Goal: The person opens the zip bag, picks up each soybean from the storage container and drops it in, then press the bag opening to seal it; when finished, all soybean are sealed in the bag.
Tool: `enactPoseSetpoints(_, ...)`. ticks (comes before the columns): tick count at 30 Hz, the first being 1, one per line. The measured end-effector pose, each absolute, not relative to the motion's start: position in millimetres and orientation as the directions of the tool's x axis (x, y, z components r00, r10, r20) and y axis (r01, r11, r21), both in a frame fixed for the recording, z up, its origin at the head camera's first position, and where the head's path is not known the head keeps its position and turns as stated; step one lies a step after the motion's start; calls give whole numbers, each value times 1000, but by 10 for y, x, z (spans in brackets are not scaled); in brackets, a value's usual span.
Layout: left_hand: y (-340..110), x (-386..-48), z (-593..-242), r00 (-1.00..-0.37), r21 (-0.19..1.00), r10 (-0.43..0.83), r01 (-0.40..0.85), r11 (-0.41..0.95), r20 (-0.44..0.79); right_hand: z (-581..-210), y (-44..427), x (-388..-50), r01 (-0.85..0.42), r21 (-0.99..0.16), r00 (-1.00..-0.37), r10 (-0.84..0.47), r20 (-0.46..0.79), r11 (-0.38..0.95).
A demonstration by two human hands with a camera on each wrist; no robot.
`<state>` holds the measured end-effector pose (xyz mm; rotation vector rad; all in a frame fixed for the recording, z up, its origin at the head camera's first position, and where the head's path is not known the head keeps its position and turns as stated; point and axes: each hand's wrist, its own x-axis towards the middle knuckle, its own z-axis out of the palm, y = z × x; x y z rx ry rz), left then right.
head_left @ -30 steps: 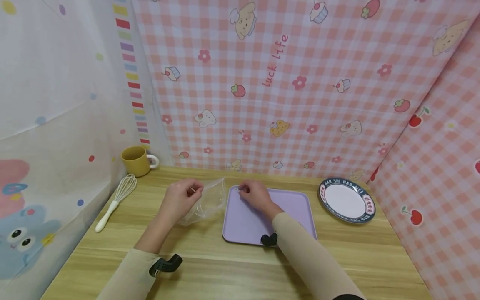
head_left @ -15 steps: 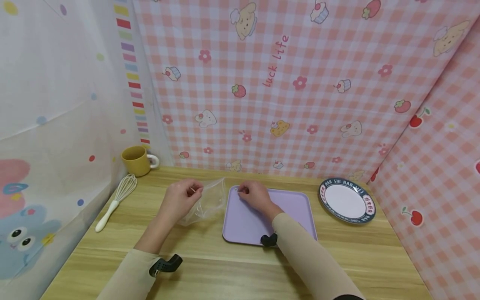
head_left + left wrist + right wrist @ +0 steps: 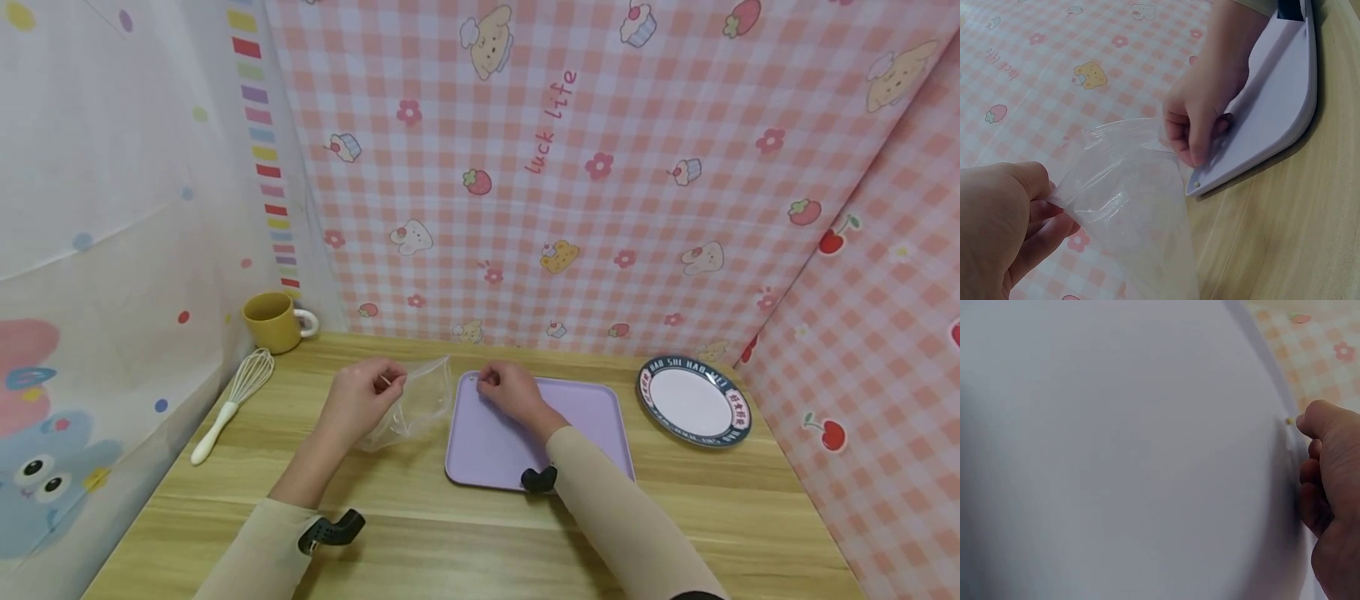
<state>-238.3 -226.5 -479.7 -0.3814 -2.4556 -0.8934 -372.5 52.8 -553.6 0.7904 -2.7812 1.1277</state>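
"Where's the bag (image 3: 422, 402)?"
"Hanging from the left hand (image 3: 365, 398), its narrow grip pinching an edge; beside the tray's (image 3: 487, 458) left side."
"The right hand (image 3: 513, 392)?"
"Fingers curled over the tray's far left corner; whether they pinch anything, I can't tell."
"Room?"
"Bench (image 3: 450, 550) separates tray and plate (image 3: 688, 402); whisk (image 3: 236, 404) and mug (image 3: 272, 325) line the bench's left edge."

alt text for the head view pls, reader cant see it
The left hand pinches a clear plastic bag; the right hand, fingers curled, is near the far left corner of a lilac tray on a wooden table. A yellow mug and whisk are at the left; a dark-rimmed plate is at the right.
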Motion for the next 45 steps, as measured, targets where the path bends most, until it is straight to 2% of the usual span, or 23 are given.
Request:
enactPoseSetpoints(5,-2266,-2377,-4804,-840,524,85,409,747,535,-5435,533,-3657,-434,-765,-875,-426,232,476)
enactPoseSetpoints(9,-2272,-2382,-4803,-839,519,85,409,750,537,-5312,495,-3562,-453,-806,-865,-407,293,381)
enactPoseSetpoints(20,-2253,-2378,-4831,-848,537,79,400,743,523,-5133,429,-3121,-563,-808,-792,-390,469,172)
enactPoseSetpoints(31,-2249,-2397,-4834,-826,520,94,434,736,557,-5071,217,-2853,-590,-801,-756,-417,505,98)
enactPoseSetpoints(45,-2245,-2377,-4813,-830,524,93,430,735,550,-5118,71,-2825,-583,-797,-773,-411,482,161)
